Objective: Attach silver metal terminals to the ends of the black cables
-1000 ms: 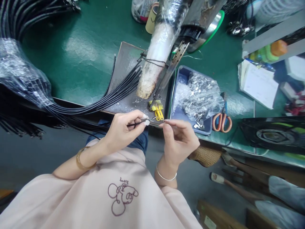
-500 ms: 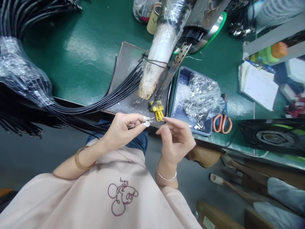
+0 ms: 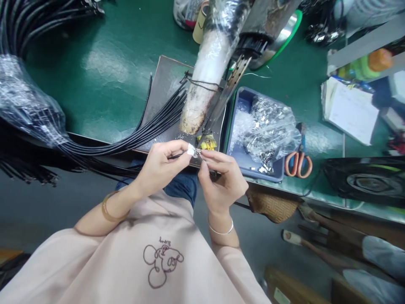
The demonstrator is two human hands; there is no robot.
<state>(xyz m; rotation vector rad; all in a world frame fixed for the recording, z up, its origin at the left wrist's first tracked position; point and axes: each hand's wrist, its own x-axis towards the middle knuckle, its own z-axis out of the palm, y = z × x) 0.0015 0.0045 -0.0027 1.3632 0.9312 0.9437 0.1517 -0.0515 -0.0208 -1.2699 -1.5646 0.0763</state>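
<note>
My left hand point(image 3: 166, 164) is closed in a pinch on the end of a black cable, its fingertips wrapped in white tape point(image 3: 191, 149). A small silvery metal end point(image 3: 198, 152) sticks out past those fingertips. At that same spot my right hand point(image 3: 223, 179) is closed, thumb and forefinger meeting around something thin and too small to name. Just behind the fingers, a yellow clip-like piece point(image 3: 209, 143) sits below a perforated metal nozzle point(image 3: 236, 78). A bundle of black cables point(image 3: 126, 143) runs in from the left onto a dark board point(image 3: 163, 84).
Right of the board stands a blue tray point(image 3: 280, 175) with a plastic bag of small metal pieces point(image 3: 268, 126). Orange-handled scissors point(image 3: 298, 164) lie beside it. A plastic-wrapped white tube point(image 3: 202, 80) hangs over the board. Another person's legs point(image 3: 329, 257) show at lower right.
My right hand has moved left and its fingers have closed at the cable's end, where it was apart before. My left hand keeps its pinch, and the yellow piece is now partly covered.
</note>
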